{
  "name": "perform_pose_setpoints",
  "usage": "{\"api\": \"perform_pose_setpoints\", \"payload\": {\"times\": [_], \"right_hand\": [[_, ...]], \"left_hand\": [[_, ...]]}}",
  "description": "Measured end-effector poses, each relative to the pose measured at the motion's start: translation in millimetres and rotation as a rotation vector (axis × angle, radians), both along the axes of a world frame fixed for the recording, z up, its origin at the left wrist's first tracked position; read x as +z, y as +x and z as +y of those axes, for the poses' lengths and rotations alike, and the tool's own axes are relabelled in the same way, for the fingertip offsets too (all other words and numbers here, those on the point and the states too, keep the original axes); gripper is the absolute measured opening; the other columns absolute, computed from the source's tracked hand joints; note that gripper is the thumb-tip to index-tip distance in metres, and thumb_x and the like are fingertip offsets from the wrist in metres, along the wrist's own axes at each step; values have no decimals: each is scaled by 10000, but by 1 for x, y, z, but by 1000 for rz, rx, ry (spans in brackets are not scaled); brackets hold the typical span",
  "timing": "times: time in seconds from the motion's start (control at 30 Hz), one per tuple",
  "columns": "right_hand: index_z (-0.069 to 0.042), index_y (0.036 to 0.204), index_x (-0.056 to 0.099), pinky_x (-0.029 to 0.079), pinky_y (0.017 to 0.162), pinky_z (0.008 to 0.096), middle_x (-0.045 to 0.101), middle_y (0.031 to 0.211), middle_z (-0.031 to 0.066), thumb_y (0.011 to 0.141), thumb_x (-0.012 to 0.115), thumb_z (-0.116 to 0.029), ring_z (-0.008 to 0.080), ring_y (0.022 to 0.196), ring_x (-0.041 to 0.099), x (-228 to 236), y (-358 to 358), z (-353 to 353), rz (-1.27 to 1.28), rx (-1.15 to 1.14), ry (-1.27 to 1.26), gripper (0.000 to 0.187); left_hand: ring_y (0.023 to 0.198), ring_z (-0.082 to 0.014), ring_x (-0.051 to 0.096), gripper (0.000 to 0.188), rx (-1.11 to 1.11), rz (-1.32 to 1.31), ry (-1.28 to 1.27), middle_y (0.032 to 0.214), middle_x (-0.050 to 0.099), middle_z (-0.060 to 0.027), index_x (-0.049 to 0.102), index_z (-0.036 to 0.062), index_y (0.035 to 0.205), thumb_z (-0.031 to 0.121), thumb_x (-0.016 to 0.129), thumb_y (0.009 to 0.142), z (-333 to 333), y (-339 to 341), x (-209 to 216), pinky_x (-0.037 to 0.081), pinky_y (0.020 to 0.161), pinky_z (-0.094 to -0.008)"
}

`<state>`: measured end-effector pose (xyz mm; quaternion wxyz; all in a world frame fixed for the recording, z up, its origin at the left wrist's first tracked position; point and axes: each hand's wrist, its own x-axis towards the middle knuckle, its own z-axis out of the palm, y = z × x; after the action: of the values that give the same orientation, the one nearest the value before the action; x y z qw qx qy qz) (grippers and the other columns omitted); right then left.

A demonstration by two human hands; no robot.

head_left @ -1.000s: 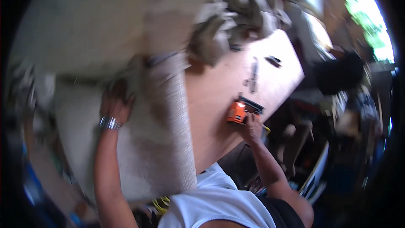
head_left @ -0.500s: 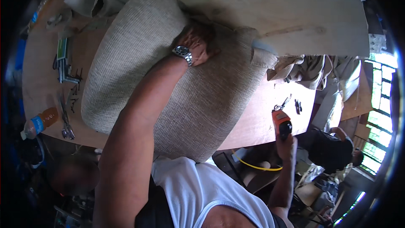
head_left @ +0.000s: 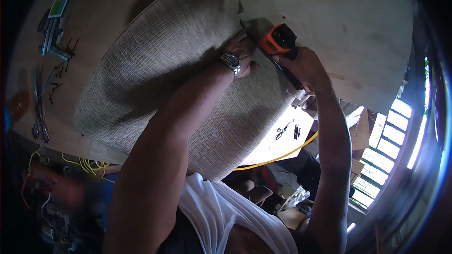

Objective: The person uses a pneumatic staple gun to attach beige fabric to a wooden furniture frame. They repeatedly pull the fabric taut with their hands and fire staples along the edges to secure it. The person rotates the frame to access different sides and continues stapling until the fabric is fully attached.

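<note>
A large padded piece covered in grey-beige woven fabric point(head_left: 160, 42) lies on the table before me, against a pale wooden board point(head_left: 362, 28). My left hand point(head_left: 241, 55), with a metal watch at the wrist, presses at the fabric's edge along the board; its fingers are bent and partly in shadow. Close beside it, my right hand point(head_left: 305, 66) grips an orange and black staple gun point(head_left: 278, 39). The gun lies over the seam where fabric meets board. Whether its nose touches the fabric I cannot tell.
On the left of the table point(head_left: 94, 19) lie large scissors point(head_left: 40, 108), several dark screws point(head_left: 59, 73) and a green-labelled box point(head_left: 61, 2). A bottle with orange liquid point(head_left: 19, 106) is near the left rim. A yellow hose point(head_left: 282, 156) runs below the right edge, past small tools point(head_left: 283, 130).
My right hand has brought the staple gun up from the table's right side to the fabric seam, beside my left hand. My left hand stays on the fabric; the view has shifted.
</note>
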<state>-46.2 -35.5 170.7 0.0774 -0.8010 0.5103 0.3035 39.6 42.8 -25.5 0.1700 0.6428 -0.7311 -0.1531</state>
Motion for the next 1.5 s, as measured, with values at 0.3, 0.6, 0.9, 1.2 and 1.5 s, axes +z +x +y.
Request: {"api": "perform_pose_setpoints", "payload": {"times": [0.3, 0.6, 0.9, 1.2, 1.5], "right_hand": [[-153, 1349, 642, 492, 1040, 444, 715, 1228, 180, 850, 760, -491, 355, 1172, 667, -43, 1, -21, -16, 97, -47, 614], [-196, 1382, 622, 508, 1032, 471, 713, 1255, 141, 850, 749, -508, 339, 1187, 666, -59, 6, -17, 52, 57, -124, 630], [-261, 1412, 597, 519, 1024, 478, 711, 1269, 111, 846, 744, -512, 324, 1192, 667, -79, -4, -28, 110, 7, -149, 635], [-250, 1409, 594, 507, 1039, 474, 701, 1287, 125, 835, 738, -434, 340, 1209, 653, -66, 11, -25, 99, -37, -68, 621], [-196, 1381, 621, 515, 1011, 442, 727, 1218, 137, 807, 785, -409, 323, 1160, 677, -51, 2, -21, -21, 16, -106, 633]], "left_hand": [[1519, -207, 333, 846, 16, -1, 51, 1594, 439, -124, 307, 21, 1577, 598, 489, 985, -8, -10, -15, 82, 1284, -453], [1540, -235, 292, 872, -11, -138, 41, 1610, 416, -143, 338, -16, 1562, 636, 437, 992, -9, -7, -10, 71, 1281, -458], [1143, -296, 648, 644, -44, 100, -139, 1167, 700, -187, 694, -47, 1108, 572, 567, 980, 6, -7, -11, 514, 997, -416], [1385, -350, 493, 816, -34, 71, -133, 1429, 565, -256, 538, -102, 1371, 615, 521, 982, 23, -22, -3, 342, 1203, -439], [1407, -326, 449, 842, -87, 66, -16, 1451, 536, -221, 491, -104, 1408, 631, 435, 1001, 17, -28, -2, 283, 1221, -422]]}}
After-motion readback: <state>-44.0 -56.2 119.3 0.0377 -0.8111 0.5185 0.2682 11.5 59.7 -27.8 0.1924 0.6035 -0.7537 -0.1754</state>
